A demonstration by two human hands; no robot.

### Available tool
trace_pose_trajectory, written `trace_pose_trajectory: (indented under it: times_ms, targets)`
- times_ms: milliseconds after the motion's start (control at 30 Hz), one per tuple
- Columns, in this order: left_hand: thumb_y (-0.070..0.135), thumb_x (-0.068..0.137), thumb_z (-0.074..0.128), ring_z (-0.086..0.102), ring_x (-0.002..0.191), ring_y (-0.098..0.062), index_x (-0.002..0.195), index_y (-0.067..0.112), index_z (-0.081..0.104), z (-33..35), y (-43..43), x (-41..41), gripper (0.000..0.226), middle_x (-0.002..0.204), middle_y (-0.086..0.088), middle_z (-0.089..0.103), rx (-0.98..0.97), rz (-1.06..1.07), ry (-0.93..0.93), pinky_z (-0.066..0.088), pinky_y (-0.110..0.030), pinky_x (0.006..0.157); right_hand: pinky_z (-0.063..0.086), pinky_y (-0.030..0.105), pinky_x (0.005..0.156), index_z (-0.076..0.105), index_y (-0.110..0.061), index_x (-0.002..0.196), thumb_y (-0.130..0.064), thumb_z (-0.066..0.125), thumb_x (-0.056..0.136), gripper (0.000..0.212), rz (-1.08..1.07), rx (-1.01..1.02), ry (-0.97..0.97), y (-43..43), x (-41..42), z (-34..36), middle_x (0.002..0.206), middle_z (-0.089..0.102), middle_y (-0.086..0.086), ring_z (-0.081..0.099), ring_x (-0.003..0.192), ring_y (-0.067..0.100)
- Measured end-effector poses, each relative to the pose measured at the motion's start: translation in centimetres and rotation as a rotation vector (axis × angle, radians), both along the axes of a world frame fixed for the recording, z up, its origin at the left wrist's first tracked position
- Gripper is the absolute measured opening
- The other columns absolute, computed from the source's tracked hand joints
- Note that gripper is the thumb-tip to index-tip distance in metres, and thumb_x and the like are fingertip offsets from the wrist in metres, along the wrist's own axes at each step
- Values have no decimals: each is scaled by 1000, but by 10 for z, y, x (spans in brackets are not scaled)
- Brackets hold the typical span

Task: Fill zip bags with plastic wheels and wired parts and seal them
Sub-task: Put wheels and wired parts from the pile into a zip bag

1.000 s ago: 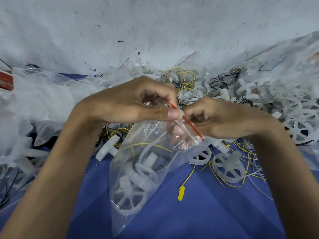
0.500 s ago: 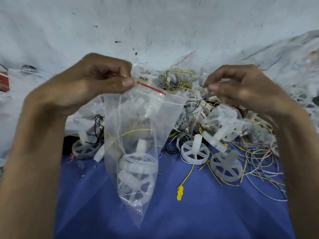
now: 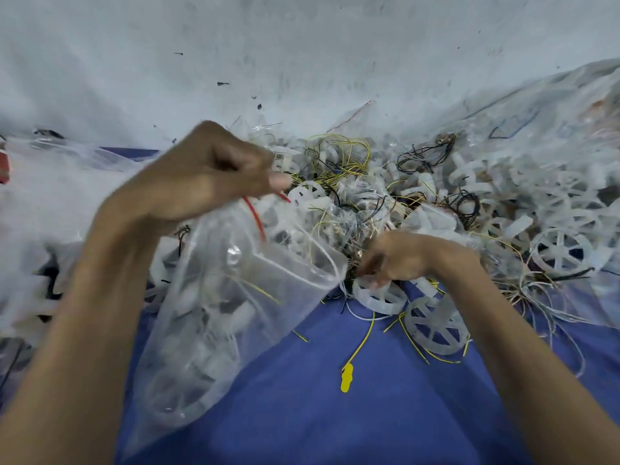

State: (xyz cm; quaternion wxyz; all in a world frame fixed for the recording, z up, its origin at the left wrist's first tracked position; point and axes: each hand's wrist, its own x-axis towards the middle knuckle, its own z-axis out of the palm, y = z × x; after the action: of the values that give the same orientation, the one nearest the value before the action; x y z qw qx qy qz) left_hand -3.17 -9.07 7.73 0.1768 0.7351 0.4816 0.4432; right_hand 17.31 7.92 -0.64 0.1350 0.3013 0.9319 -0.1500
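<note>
My left hand (image 3: 204,181) pinches the red zip strip of a clear zip bag (image 3: 231,297). The bag hangs tilted over the blue cloth with white plastic wheels and yellow wire inside, and its mouth gapes to the right. My right hand (image 3: 399,260) is down at the edge of the pile, fingers curled onto a white spoked wheel (image 3: 379,297) lying on the cloth. A second wheel (image 3: 436,327) lies just right of it. The heap of wheels and wired parts (image 3: 419,196) spreads behind both hands.
A blue cloth (image 3: 318,414) covers the work surface near me. A yellow tag on a yellow wire (image 3: 346,380) lies on it. Crumpled clear bags (image 3: 43,196) pile up at the left, a large plastic sheet (image 3: 553,122) rises at the right, and a pale wall stands behind.
My right hand dropped from beside the bag to a wheel on the cloth. My left hand swung the bag, which now tilts with its mouth open rightward.
</note>
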Motion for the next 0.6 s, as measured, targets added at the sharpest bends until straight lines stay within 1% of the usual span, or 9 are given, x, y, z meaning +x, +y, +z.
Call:
trace_pose_trajectory:
  times_ms: [100,167,300,367,400,467,500,567,600]
  targets:
    - [23,81,71,19,49,-17,47,20,28,-1,2,20,55,50,0,21,-95,-9,100,22,-24,52,42,23,83,68,-22,111,-23,67,84,28,-18,114,-45,1,0,5,109,65,-2,57,104,17]
    - [22,82,69,20,48,-19,47,15,28,0,1,18,54,50,-5,22,-150,4,132,23,-26,52,42,23,80,68,-23,110,-20,66,82,28,-29,138,-87,-1,-2,4,103,62,-3,56,98,17]
    - [23,80,72,18,49,-18,47,19,26,2,-6,4,56,53,-8,19,-257,24,219,23,-22,50,55,37,79,70,-22,95,-13,67,72,25,-76,204,-176,-8,-7,-2,92,61,2,60,89,23]
    - [25,77,69,18,49,-17,47,20,27,2,-9,-6,52,53,-8,19,-310,43,259,22,-19,49,55,36,74,68,-18,83,-12,60,76,12,-24,339,-65,-9,-10,-4,89,61,3,61,86,24]
    - [26,77,71,19,49,-16,46,20,28,2,-9,-9,53,52,-6,20,-336,57,277,23,-16,48,53,34,73,65,-16,79,-13,58,80,8,19,383,82,-10,-14,-7,89,58,2,59,86,23]
    - [24,79,75,21,47,-13,45,21,31,1,-8,-15,55,49,0,23,-389,89,318,25,-11,46,45,34,85,63,-19,96,-22,55,87,12,123,371,379,-17,-26,-16,104,50,0,50,101,17]
    - [21,80,73,21,47,-13,44,21,33,0,-7,-17,54,48,2,24,-409,104,334,26,-11,46,41,35,93,60,-22,110,-27,54,89,22,171,373,434,-20,-32,-22,119,45,0,43,113,16]
    - [19,80,72,22,46,-12,45,21,35,-2,-6,-20,51,47,5,25,-446,114,359,26,-10,45,31,43,106,46,-29,132,-36,52,90,43,205,433,294,-18,-40,-37,148,20,-3,19,136,16]
    - [20,80,72,23,46,-11,45,20,36,-3,-5,-21,50,47,6,26,-458,115,375,25,-10,45,25,47,110,39,-31,138,-39,51,90,50,184,471,187,-16,-40,-42,154,5,-8,8,140,16]
